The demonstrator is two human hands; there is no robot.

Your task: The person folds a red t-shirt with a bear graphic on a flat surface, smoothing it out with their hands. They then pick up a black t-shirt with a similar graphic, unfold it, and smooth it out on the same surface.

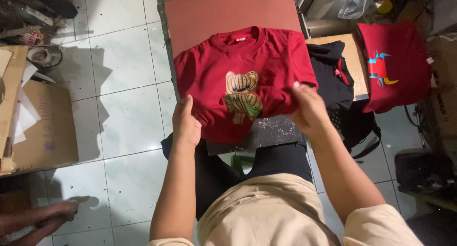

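A red t-shirt (pixel 266 60) with a printed figure in tan and green on its chest lies on a reddish-brown press pad (pixel 228 12). Its lower half is folded up toward me, baring the dark speckled plate (pixel 278 131) beneath. My left hand (pixel 185 122) grips the shirt's lower left edge. My right hand (pixel 308 110) pinches the folded fabric at the lower right. Both arms reach out over my lap.
A second red shirt with a blue and orange print (pixel 392 67) hangs at the right, beside black garments (pixel 333 74) on a wooden board. Cardboard (pixel 45 127) lies on the white tiled floor at left. Another person's hand (pixel 43 217) shows at lower left.
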